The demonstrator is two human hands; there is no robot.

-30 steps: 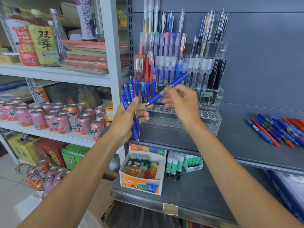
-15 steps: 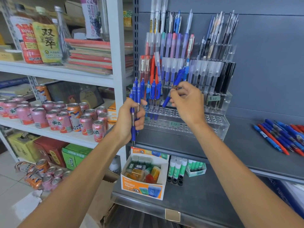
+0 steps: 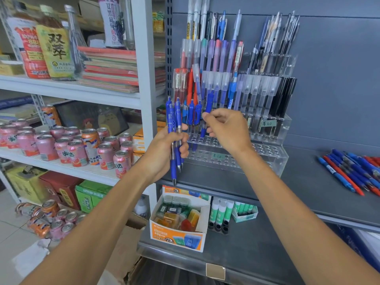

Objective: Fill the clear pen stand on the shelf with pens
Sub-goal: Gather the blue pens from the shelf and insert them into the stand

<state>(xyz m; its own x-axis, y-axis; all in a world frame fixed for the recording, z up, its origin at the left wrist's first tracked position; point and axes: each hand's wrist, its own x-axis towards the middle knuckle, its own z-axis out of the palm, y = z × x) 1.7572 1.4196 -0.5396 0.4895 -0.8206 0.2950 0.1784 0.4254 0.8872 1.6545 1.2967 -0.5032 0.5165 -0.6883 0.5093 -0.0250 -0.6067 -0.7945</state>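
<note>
Clear tiered acrylic pen stand (image 3: 267, 161) sits on the grey metal shelf (image 3: 308, 194). Upper tiers are packed w/ pens; the front two rows of holes are mostly bare. L hand (image 3: 162, 151) is curled tight round a bundle of blue click pens (image 3: 171, 120), tips down, just left of the stand's front corner. R hand (image 3: 228, 130) pinches a single blue click pen (image 3: 209, 103) btwn thumb & fingertips. It's near upright, tip down at the lower holes, beside the standing blue pens (image 3: 194, 114); can't tell if it's seated in a hole. Loose pile of blue & red pens (image 3: 353, 171) lies on the same shelf, well apart to the right. Pink drink cans (image 3: 61, 149) stand on the white shelving (image 3: 72, 93) at left. Orange cardboard box (image 3: 178, 237) is one level below the stand.
</note>
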